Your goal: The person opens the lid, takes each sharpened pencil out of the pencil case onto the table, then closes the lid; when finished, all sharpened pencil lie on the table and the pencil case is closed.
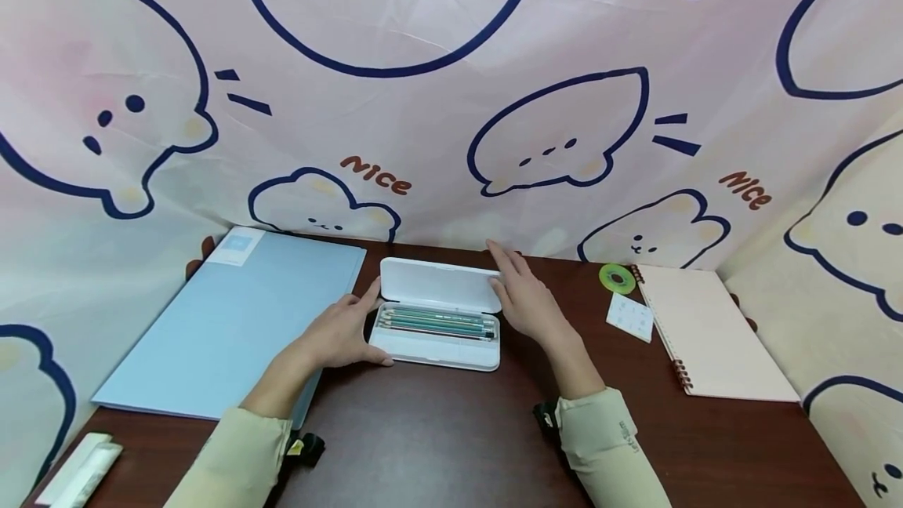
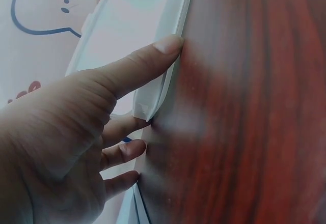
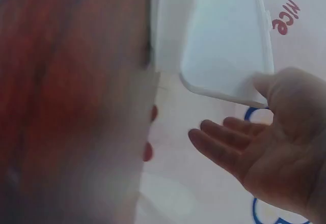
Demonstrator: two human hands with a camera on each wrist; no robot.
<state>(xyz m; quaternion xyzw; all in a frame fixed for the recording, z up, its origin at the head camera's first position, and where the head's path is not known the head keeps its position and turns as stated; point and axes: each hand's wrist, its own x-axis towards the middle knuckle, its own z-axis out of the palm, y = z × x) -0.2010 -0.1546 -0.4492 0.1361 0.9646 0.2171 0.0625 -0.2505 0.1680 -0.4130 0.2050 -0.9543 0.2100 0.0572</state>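
Observation:
A white pencil case lies on the table, its lid tipped back. Several green pencils lie side by side along the rear of its tray. My left hand grips the left end, the thumb on the front edge and the fingers round the side. At the lid's right end is my right hand. Its thumb touches the lid's inner corner, while the other fingers stretch out past the edge.
A large light-blue folder lies to the left, with white wrapped packets near the front left corner. On the right are a spiral notebook, a green tape roll and a small white card. A printed cloth hangs behind the table.

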